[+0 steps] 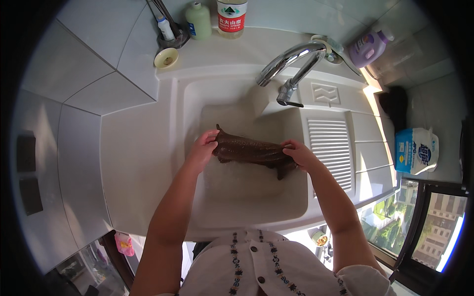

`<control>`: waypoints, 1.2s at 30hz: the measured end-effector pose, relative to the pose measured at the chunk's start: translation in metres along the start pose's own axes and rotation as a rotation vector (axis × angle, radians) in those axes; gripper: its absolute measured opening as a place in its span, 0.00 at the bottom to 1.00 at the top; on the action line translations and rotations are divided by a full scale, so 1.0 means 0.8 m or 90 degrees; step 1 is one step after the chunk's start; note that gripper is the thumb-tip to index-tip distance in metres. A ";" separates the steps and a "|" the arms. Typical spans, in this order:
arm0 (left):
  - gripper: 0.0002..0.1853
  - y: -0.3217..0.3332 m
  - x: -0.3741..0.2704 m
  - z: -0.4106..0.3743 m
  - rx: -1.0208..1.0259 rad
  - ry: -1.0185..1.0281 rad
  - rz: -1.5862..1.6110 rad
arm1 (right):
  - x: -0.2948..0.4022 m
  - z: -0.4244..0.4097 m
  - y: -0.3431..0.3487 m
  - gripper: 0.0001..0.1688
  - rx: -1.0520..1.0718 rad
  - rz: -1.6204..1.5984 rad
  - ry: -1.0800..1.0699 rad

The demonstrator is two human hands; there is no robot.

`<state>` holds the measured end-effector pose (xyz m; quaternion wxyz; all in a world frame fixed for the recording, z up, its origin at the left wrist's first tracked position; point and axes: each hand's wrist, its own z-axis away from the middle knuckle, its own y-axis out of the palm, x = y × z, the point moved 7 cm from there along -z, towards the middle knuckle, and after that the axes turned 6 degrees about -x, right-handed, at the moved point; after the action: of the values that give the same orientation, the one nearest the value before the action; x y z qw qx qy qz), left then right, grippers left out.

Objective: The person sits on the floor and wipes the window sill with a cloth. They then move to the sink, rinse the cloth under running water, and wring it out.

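Note:
A wet dark brown cloth [251, 149] stretches across the basin of a white laundry sink [237, 216]. Its left end is pinched in my left hand [203, 148], with a small corner sticking up beyond the fingers. My right hand [299, 153] grips the other end, where the fabric bunches and a flap hangs down. Cloudy water [237, 185] seems to lie in the basin beneath the cloth; its depth is hard to judge. The fingertips of both hands are partly hidden by the fabric.
A chrome faucet [290, 70] arches over the basin's back right. Right of the basin is a ribbed washboard [329, 153]. Along the back stand a green bottle [199, 21], a plastic water bottle [232, 18], a yellow bowl [166, 58] and a purple detergent jug [370, 48]. A detergent bag [416, 151] sits far right.

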<state>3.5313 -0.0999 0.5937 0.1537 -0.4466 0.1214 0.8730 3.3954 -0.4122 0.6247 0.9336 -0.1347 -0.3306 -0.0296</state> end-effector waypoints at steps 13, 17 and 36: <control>0.34 0.090 0.110 0.017 0.013 0.312 -0.927 | -0.054 -0.072 0.115 0.35 -0.059 0.839 -0.337; 0.42 0.067 0.145 -0.007 -0.047 -0.036 -0.783 | -0.074 -0.092 0.114 0.26 -0.105 0.664 -0.369; 0.33 0.143 0.163 -0.063 -0.087 -0.199 0.335 | -0.031 0.064 0.180 0.36 -0.027 0.086 -0.208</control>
<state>3.4531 -0.2024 0.4668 -0.0908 -0.2695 0.1486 0.9471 3.3656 -0.2609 0.6137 0.8643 -0.1794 -0.4674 0.0482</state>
